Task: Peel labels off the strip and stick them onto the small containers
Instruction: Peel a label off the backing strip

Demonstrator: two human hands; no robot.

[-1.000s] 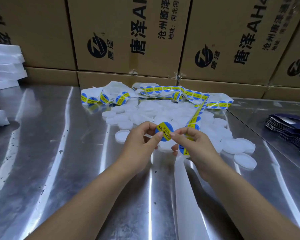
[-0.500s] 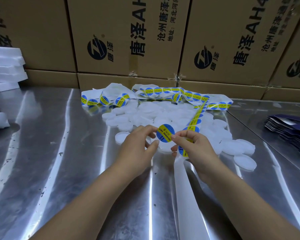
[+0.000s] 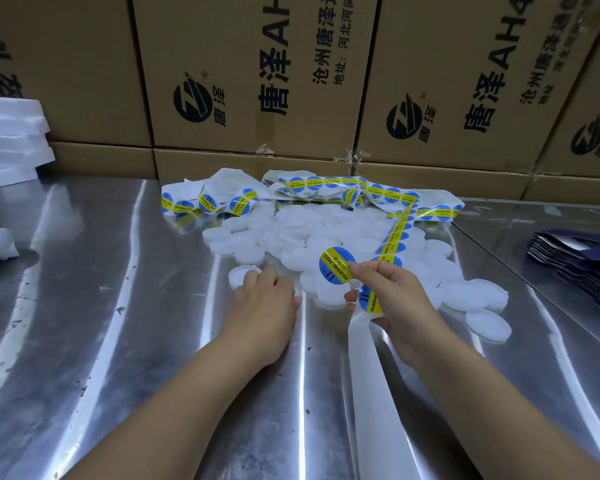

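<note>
The round label (image 3: 335, 266) pinched in the right hand (image 3: 392, 299) has a glossy printed face in blue and yellow. From under that grip the strip (image 3: 364, 348) runs toward the person as bare white backing paper, smooth with a slight sheen. Just behind and beside the grip lie the containers (image 3: 312, 233), of white, frosted, matt plastic. Beneath the grip the table (image 3: 118, 341) is bright sheet metal, reflective in long streaks and marked with dark specks and scuffs. Far behind the grip, the cartons (image 3: 250, 64) are matt brown cardboard with black print. Well left of the grip are matt white foam pieces (image 3: 11, 140). Well right of it, stacked dark blue sheets (image 3: 582, 265) show a faint sheen.
</note>
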